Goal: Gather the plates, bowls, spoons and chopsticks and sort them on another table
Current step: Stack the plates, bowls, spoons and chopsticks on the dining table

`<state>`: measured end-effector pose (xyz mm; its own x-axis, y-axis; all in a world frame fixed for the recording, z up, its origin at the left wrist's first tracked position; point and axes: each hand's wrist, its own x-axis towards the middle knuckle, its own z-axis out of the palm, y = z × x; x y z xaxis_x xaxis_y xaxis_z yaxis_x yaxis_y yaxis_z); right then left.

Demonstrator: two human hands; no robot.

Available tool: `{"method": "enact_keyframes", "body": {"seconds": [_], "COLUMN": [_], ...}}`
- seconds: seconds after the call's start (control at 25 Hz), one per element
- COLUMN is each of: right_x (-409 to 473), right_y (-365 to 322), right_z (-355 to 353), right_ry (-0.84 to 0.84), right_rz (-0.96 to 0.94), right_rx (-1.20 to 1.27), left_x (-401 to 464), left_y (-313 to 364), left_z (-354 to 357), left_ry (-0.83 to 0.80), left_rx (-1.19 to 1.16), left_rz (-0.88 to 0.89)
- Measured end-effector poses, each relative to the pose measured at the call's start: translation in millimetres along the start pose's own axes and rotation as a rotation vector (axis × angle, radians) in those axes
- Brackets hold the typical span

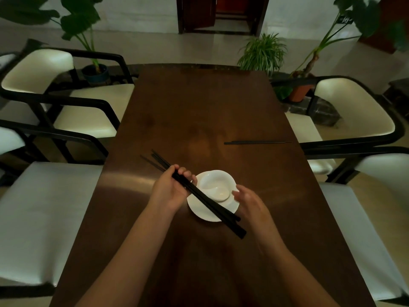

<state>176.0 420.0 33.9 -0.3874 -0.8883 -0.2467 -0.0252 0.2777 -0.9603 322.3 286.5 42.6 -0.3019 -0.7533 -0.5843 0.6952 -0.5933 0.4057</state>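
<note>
A white plate (204, 212) sits on the dark wooden table (199, 111), carrying a white bowl (215, 179) with a white spoon (219, 193) in it. My left hand (171, 188) is shut on a bundle of black chopsticks (212, 207) that slants across the plate's left side. My right hand (249, 201) hovers at the plate's right rim with fingers apart, holding nothing. Another pair of black chopsticks (257, 142) lies flat farther off on the table's right side.
White-cushioned chairs with black frames line both long sides, such as a chair (73, 96) on the left and a chair (354, 116) on the right. Potted plants (263, 53) stand beyond the far end, before a dark doorway (221, 14).
</note>
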Motion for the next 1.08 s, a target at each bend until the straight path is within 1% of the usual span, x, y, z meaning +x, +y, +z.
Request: {"method": "enact_keyframes", "body": {"seconds": [0.04, 0.08, 0.12, 0.16, 0.24, 0.28, 0.36, 0.4, 0.48, 0.56, 0.68, 0.72, 0.8, 0.88, 0.96, 1.04, 1.08], "right_x": [-1, -1, -4, -5, -2, 3, 7, 9, 13, 18, 28, 32, 45, 66, 98, 147, 176], "right_y": [7, 15, 20, 21, 16, 13, 8, 4, -1, -1, -3, -3, 2, 9, 18, 31, 36], "right_z": [4, 10, 15, 20, 28, 33, 38, 38, 37, 32, 19, 13, -1, -21, -53, -94, -113], "right_ry": [0.031, 0.057, 0.093, 0.124, 0.16, 0.213, 0.25, 0.24, 0.279, 0.293, 0.313, 0.306, 0.256, 0.209, 0.202, 0.225, 0.228], "right_rz": [0.215, 0.381, 0.505, 0.581, 0.627, 0.629, 0.621, 0.63, 0.612, 0.551, 0.5, 0.487, 0.45, 0.405, 0.335, 0.247, 0.199], "right_rx": [0.287, 0.55, 0.785, 0.959, 1.094, 1.116, 1.171, 1.187, 1.122, 1.039, 0.998, 0.985, 0.867, 0.665, 0.413, 0.093, -0.114], "left_x": [0, -1, -3, -5, -11, -15, -20, -20, -17, -11, 3, 9, 21, 34, 49, 66, 73], "left_y": [1, 1, 0, -1, -10, -15, -22, -24, -27, -31, -44, -48, -54, -59, -62, -68, -71], "left_z": [3, 6, 11, 14, 19, 20, 22, 22, 21, 21, 26, 30, 37, 43, 47, 48, 49], "left_ry": [0.001, 0.004, -0.005, -0.028, -0.104, -0.138, -0.184, -0.19, -0.145, -0.054, 0.053, 0.076, 0.094, 0.101, 0.109, 0.099, 0.081], "left_rx": [-0.014, -0.019, -0.002, 0.037, 0.159, 0.223, 0.303, 0.316, 0.3, 0.25, 0.093, 0.03, -0.053, -0.126, -0.205, -0.264, -0.283], "left_rz": [0.025, 0.057, 0.098, 0.143, 0.223, 0.251, 0.269, 0.265, 0.241, 0.191, 0.101, 0.072, 0.028, -0.01, -0.03, -0.021, -0.013]}}
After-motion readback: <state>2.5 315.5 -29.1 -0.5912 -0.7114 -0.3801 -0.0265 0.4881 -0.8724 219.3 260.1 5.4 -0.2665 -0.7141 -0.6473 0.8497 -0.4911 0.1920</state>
